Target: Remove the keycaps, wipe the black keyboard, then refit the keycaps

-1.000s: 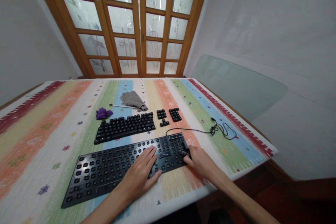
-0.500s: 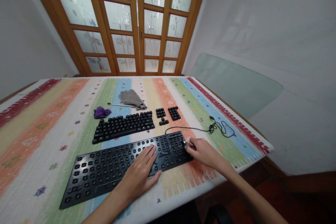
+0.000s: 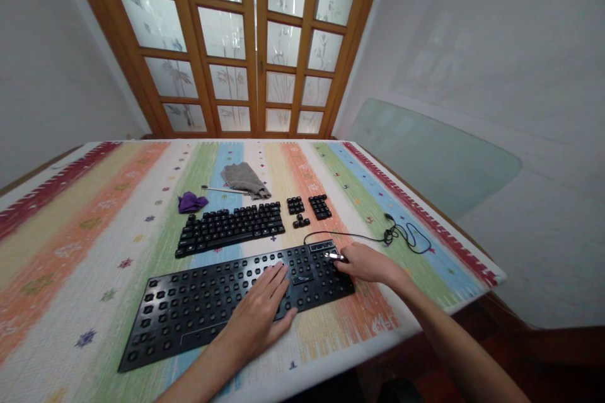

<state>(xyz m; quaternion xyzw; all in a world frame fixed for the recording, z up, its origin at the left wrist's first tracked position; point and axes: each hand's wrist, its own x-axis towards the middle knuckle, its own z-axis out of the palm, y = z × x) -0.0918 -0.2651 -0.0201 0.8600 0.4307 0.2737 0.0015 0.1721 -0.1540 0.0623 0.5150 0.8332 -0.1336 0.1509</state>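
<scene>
A black keyboard (image 3: 198, 293) stripped of its keycaps lies aslant near the table's front edge. My left hand (image 3: 262, 302) rests flat across its middle, fingers stretched out and the thumb over the front edge. At the keyboard's right end, my right hand (image 3: 362, 261) is closed on a small silver metal tool (image 3: 334, 256), whose tip points left over the number-pad area. Its exact kind is too small to make out. Behind the keyboard, black keycaps (image 3: 231, 227) stand grouped in keyboard order, with smaller groups of keycaps (image 3: 320, 206) to their right.
A grey cloth (image 3: 246, 179) covers one end of a thin white-handled brush (image 3: 222, 189). Left of it sits a crumpled purple cloth (image 3: 191, 202). The keyboard's black cable (image 3: 388, 236) coils at the right. A striped tablecloth (image 3: 70, 252) covers the table; wooden doors (image 3: 258, 75) stand behind.
The view has shifted slightly, so everything sits a little further right. The silver tool in my right hand now lies flatter, pointing left. My left hand keeps its place on the keyboard.
</scene>
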